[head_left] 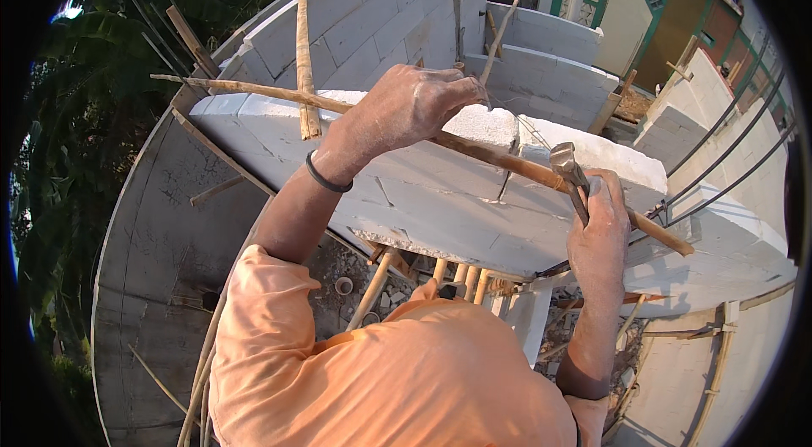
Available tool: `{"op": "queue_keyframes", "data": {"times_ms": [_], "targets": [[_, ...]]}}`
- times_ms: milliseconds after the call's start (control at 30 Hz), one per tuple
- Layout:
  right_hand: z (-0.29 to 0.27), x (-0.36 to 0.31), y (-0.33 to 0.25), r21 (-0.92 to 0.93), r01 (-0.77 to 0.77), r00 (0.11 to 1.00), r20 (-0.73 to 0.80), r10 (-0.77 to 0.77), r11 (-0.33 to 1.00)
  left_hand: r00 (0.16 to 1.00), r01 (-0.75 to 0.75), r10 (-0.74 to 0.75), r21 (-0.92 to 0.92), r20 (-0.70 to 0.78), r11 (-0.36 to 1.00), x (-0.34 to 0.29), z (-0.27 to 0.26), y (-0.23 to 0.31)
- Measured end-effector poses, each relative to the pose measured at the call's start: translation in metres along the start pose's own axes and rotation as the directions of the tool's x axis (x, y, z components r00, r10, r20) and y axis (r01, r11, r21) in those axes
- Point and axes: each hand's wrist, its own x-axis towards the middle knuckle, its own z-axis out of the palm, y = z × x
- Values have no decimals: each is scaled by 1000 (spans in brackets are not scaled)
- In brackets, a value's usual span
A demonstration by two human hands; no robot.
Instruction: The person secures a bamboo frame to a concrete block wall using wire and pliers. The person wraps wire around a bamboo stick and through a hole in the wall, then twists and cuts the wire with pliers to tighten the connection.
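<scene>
My left hand (423, 104), dusty and with a dark band at the wrist, is raised above the top of a white block wall (474, 124). Its fingers are pinched together on a thin wire (534, 132), which trails from the fingertips toward the right. In my right hand (604, 206) is a pair of metal pincers (567, 161), jaws pointing up and away from me. A long wooden pole (499, 158) slants across the wall's face, passing behind both hands. Whether my right hand touches the pole, I cannot tell.
An upright wooden stick (304, 66) crosses the pole at left. Several dark rebars (732, 147) jut in from the right. Far below, rubble (393, 290) and bamboo props (372, 288) show. A grey curved wall (152, 252) stands at left, with higher block walls (364, 16) beyond.
</scene>
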Motion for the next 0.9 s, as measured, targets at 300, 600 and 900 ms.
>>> {"op": "queue_keyframes", "data": {"times_ms": [300,600,900], "targets": [[3,-7,21,18,130,991,-25,-129,991,916,320,-362,-229,-172,919,-50,0,76],[5,-11,21,-21,113,994,8,-112,993,846,475,-365,-240,388,846,51,-4,-1],[6,-12,24,19,155,988,-7,-155,988,861,501,-474,-476,186,723,92,-30,-4]]}}
